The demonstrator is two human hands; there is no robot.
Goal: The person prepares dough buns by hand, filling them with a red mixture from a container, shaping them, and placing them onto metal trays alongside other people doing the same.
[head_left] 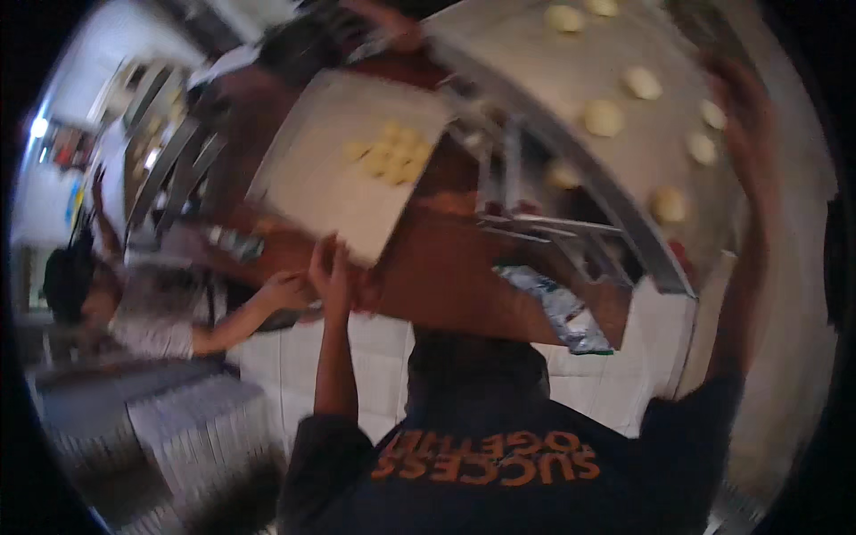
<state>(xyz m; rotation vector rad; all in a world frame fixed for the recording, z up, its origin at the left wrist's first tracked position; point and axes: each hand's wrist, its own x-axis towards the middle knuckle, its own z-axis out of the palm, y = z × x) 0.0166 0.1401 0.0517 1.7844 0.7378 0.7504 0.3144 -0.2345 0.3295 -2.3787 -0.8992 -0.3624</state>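
Observation:
My left hand [333,275] is raised at the near edge of a pale tray [303,160], its fingers stretched and apart. A cluster of small pale dough balls [392,153] sits towards the tray's right side. Close beside my left hand is a co-worker's hand [287,291]; whether they touch is unclear. My right hand [738,98] reaches far over a pale, metal-edged work surface [651,160], beside a dough ball [712,114]. Motion smears its fingers, so its grip is hidden. Larger dough balls [604,117] lie scattered on that surface.
The tray rests on a reddish-brown table [446,285]. A crumpled silvery-green packet [562,308] lies near its front edge. A metal frame [535,178] stands beside the work surface. At left are a co-worker [143,308] and stacked pale trays [192,428]; another person's arm [388,22] shows at the back.

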